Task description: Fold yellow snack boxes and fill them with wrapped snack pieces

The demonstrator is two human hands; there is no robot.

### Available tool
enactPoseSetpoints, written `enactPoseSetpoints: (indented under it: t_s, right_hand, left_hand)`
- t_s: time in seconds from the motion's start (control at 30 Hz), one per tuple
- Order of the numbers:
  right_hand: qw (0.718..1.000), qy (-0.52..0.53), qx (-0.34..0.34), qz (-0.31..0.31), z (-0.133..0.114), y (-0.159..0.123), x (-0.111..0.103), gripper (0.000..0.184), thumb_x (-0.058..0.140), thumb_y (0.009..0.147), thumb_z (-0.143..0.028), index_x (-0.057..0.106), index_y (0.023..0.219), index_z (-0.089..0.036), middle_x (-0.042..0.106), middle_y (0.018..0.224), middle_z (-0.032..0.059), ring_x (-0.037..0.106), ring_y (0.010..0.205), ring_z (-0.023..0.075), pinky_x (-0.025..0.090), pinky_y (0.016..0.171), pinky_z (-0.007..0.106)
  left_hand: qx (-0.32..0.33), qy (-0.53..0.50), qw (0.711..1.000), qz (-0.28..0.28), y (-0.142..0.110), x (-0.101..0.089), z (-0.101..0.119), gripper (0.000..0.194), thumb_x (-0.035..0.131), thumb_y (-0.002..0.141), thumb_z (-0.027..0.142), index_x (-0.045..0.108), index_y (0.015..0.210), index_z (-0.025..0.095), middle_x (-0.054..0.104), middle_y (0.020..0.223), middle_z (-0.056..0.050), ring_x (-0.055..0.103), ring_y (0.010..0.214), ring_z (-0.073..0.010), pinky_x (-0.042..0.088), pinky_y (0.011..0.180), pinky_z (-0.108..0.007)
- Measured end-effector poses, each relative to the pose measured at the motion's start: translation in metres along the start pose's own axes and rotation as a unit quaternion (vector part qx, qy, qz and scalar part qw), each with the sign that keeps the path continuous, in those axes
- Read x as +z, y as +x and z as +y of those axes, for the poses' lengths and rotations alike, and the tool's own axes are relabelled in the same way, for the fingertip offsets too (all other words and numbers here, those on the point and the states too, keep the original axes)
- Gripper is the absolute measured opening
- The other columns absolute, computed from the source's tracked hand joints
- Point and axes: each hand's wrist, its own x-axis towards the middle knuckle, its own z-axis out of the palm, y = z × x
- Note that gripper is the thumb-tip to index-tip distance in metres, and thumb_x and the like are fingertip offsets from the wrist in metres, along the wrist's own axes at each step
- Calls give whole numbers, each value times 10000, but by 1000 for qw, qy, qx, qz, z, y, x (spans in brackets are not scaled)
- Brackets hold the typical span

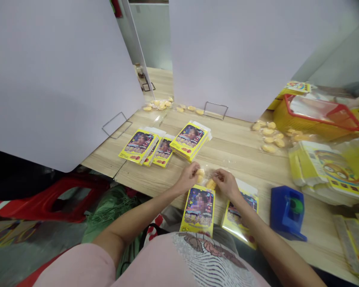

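Together, hands (188, 178) pinch yellow pieces (210, 184), labels (198, 209) blurred

Glossy printed card packets (190, 140) lie on a smooth, pale wood-grain tabletop (242, 159); the small bag (209, 172) at lower centre is clear plastic.

light wood table (242, 159), yellow packs (190, 140), blue tape dispenser (287, 213)

The printed artwork on the yellow card packets (198, 210) is pixelated and cannot be made out. The left hand (187, 178) and right hand (227, 184) partly cover the yellow pieces (210, 183) between them, hiding their full shape. The stack of printed cards (332, 171) runs off the right edge, and white partition panels (62, 79) block the view behind.
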Motion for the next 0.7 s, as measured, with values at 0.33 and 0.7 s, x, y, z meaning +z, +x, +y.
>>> enactPoseSetpoints:
  t_s: [0.33, 0.7]
  right_hand:
    - [990, -117, -73, -38, -8, 0, 0, 247, 496, 789, -110, 701, 910, -174, 684, 864, 72, 610, 818, 189, 455, 762, 286]
    - [953, -272, -109, -83, -4, 34, -29, 489, 510, 793, -47, 598, 1246, -208, 465, 1441, 117, 391, 1328, 273, 353, 1040, 428]
  left_hand:
    - [96, 348, 932, -17, -22, 7, 21, 446, 477, 779, 70, 494, 1219, 141, 517, 1219, -134, 432, 1158, -272, 371, 983, -425]
    - [103, 418, 896, -110, -36, 10, 14, 215, 497, 926, 260, 639, 798, 162, 651, 847, -65, 551, 881, -236, 348, 837, -396]
